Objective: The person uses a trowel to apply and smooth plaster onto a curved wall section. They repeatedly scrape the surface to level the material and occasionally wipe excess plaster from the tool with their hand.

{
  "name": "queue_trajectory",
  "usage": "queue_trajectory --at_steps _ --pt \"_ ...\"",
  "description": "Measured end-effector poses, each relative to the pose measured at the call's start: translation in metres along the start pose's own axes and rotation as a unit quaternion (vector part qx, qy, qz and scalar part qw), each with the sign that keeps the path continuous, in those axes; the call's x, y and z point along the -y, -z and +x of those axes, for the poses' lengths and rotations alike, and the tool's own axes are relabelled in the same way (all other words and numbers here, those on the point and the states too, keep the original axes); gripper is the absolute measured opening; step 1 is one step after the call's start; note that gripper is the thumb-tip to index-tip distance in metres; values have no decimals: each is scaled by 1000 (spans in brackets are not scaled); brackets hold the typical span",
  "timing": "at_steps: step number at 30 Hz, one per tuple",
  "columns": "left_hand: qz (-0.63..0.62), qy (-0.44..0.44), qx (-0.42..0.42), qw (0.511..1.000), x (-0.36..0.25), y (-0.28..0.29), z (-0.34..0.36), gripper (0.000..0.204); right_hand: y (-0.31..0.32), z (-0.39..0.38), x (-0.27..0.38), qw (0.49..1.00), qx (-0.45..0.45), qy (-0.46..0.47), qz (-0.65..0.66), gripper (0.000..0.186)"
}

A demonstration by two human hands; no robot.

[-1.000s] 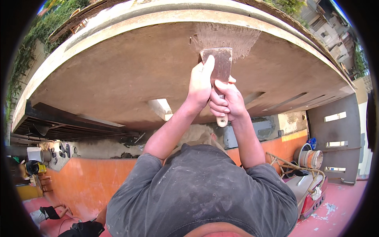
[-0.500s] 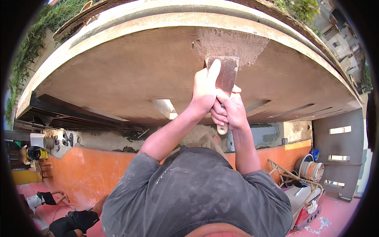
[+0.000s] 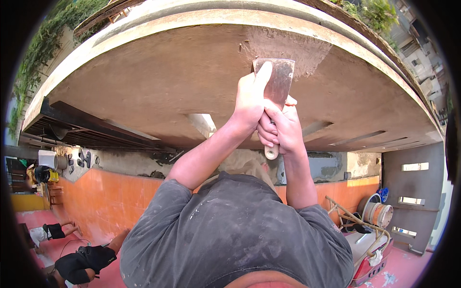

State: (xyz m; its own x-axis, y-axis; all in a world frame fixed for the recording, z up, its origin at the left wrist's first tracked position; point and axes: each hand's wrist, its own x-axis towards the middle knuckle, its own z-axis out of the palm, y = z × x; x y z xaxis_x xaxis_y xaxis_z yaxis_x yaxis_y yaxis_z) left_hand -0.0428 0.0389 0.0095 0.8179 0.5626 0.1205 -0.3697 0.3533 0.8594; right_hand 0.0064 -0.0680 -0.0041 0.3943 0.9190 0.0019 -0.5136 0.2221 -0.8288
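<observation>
A broad scraper [image 3: 280,81] with a worn metal blade and a pale handle is held in both hands against the upper part of a brown-grey wall [image 3: 158,81]. My left hand [image 3: 248,102] is closed around it, the thumb stretched up along the blade. Lower down, my right hand [image 3: 284,128] wraps the handle, whose rounded end sticks out below the fingers. The blade's wide edge lies at the lower border of a rough, scratched patch [image 3: 293,48] beneath the wall's pale top ledge. Whether the edge presses on the surface I cannot tell.
Slots [image 3: 204,124] pierce the wall lower down. A dark metal grille [image 3: 72,129] is at left, a grey slotted panel [image 3: 413,192] at right. Behind me are a tubular metal frame [image 3: 355,221], a bucket [image 3: 379,213] and two people [image 3: 86,261] on the pink floor.
The whole view has shifted a little, so wall, hands and scraper appear slightly higher. Both hands keep the same grip, and the blade stays near the same rough patch.
</observation>
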Motion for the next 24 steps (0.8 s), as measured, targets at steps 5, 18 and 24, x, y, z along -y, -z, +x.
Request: queue_trajectory --at_steps 5,18,24 --pt "1 10 -3 1000 4 4 0 48 10 2 -4 1000 -2 -9 0 30" --pt "-24 -53 129 990 83 27 -59 48 3 5 7 941 -137 216 -223 10" --pt "55 18 98 993 89 20 -62 38 -14 27 24 868 -246 302 -307 15"
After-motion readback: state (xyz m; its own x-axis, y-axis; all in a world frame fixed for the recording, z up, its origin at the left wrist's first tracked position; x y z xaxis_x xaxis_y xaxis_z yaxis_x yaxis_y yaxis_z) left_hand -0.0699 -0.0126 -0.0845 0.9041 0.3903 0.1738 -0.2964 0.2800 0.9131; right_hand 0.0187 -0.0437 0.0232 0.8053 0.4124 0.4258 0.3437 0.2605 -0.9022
